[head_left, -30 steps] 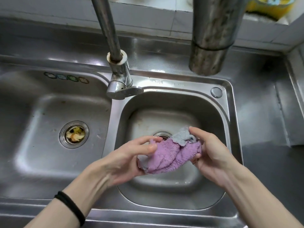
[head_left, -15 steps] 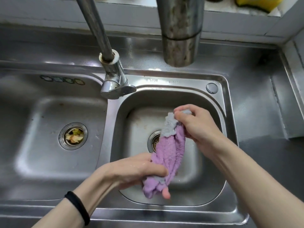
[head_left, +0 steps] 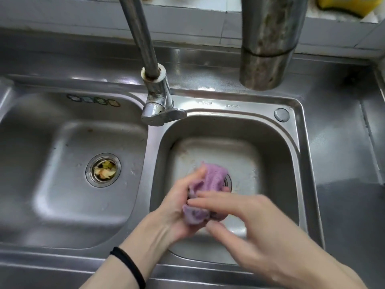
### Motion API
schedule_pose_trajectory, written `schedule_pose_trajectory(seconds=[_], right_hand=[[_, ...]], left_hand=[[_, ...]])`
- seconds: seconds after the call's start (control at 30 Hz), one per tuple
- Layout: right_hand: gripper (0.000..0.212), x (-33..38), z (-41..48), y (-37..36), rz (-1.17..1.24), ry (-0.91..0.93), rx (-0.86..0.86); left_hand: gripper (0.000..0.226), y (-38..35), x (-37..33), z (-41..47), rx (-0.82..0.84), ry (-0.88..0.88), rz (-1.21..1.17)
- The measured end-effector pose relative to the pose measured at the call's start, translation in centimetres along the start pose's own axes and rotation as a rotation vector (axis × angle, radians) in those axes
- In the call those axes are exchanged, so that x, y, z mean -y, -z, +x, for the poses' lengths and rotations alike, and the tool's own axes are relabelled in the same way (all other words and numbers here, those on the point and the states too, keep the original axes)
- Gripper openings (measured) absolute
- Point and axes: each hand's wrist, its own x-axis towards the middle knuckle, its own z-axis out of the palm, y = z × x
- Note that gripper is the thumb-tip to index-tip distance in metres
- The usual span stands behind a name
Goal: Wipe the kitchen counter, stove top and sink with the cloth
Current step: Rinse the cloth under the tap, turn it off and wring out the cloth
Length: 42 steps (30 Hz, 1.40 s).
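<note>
your left hand [head_left: 177, 209] grips the purple cloth [head_left: 213, 178], fingers curled round the bunched middle. your right hand [head_left: 256, 224] reaches in from the right, its fingers laid across the lower part of the cloth and the thumb beneath it, pinching it; that hand is blurred, so the finer detail is lost. both hands hold the cloth above the right basin [head_left: 291, 163] of the steel sink, just over its drain and clear of the basin floor. a black hair band [head_left: 129, 265] sits on your left wrist. the left basin [head_left: 52, 174] has food scraps in its drain [head_left: 103, 170]. the tap [head_left: 158, 99] stands on the far rim between the basins. the steel table [head_left: 343, 142] runs off to the right, and a yellow sponge [head_left: 345, 5] lies on the far ledge.
</note>
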Motion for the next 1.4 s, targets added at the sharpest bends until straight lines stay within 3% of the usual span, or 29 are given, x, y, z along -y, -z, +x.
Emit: schedule_pose_trajectory(seconds=[0.07, 0.1, 0.2, 0.23, 0.27, 0.33, 0.43, 0.53, 0.63, 0.7, 0.8, 0.9, 1.03, 1.1, 1.2, 1.27, 1.33, 1.4], right_hand=[[0.040, -0.7, -0.4, 1.1, 0.034, 0.034, -0.232], [0.048, -1.3, -0.4, 1.6, -0.079, 0.057, -0.313], [0.101, -2.7, 0.3, 1.0, -0.482, 0.126, -0.170], [0.107, -3.1, 0.5, 0.5, -0.545, 0.172, -0.093], [0.103, -3.2, 0.8, -0.1, -0.586, 0.225, -0.067], [0.073, -3.1, 1.3, -0.9, -0.668, 0.328, -0.155], [0.013, -2.8, 2.7, -1.0, -0.890, 0.411, -0.294], [0.024, -2.7, 3.8, -0.7, -0.988, 0.298, -0.128], [0.021, -1.5, 4.9, -0.9, -1.027, 0.093, 0.098], [0.012, -1.5, 5.6, -1.4, -0.929, -0.070, 0.145], [0.014, -1.8, 6.0, -1.9, -0.680, -0.291, 0.146], [0.021, -2.0, 6.1, -1.6, -0.169, -0.507, 0.322], [0.043, -1.1, 5.3, -2.6, 0.451, -0.779, 0.346], [0.051, -0.9, 4.4, -3.8, 0.834, -0.905, 0.414], [0.046, -0.5, 3.1, -5.1, 1.283, -0.919, 0.466], [0.043, -0.5, 3.1, -5.0, 1.419, -0.900, 0.452], [0.038, -0.8, 3.3, -4.4, 1.452, -0.881, 0.421], [0.036, -1.3, 3.6, -3.5, 1.380, -0.889, 0.383]], left_hand=[[0.030, 0.2, -0.4, -0.3, 0.030, 0.032, 0.081], [0.026, 0.2, -0.6, -0.7, 0.071, 0.067, 0.098], [0.022, -0.4, -1.8, -2.2, 0.225, 0.216, 0.202], [0.019, -0.9, -2.3, -2.6, 0.280, 0.264, 0.308], [0.014, -1.4, -2.9, -3.0, 0.329, 0.307, 0.445], [0.007, -2.5, -3.6, -3.4, 0.387, 0.394, 0.693], [0.031, -3.3, -4.2, -3.2, 0.373, 0.564, 0.875], [0.042, -3.2, -4.7, -2.5, 0.231, 0.540, 1.112], [0.012, -3.2, -5.4, -1.3, 0.053, 0.266, 1.709], [0.023, -3.0, -5.5, -0.3, -0.044, 0.028, 2.039], [0.037, -2.1, -5.1, 0.3, -0.163, -0.395, 2.416], [0.032, -0.7, -4.5, 0.7, -0.075, -0.720, 2.559], [0.033, 0.2, -5.4, 0.4, 0.153, -1.097, 2.640], [0.023, 0.3, -5.6, -0.2, 0.207, -1.207, 2.627], [0.022, 0.7, -4.8, -0.2, 0.238, -1.366, 2.487], [0.022, 0.3, -4.4, 0.0, 0.184, -1.468, 2.371], [0.004, -0.1, -3.9, 0.1, 0.070, -1.462, 2.281], [0.028, -0.2, -3.4, 0.5, -0.098, -1.367, 2.222]])
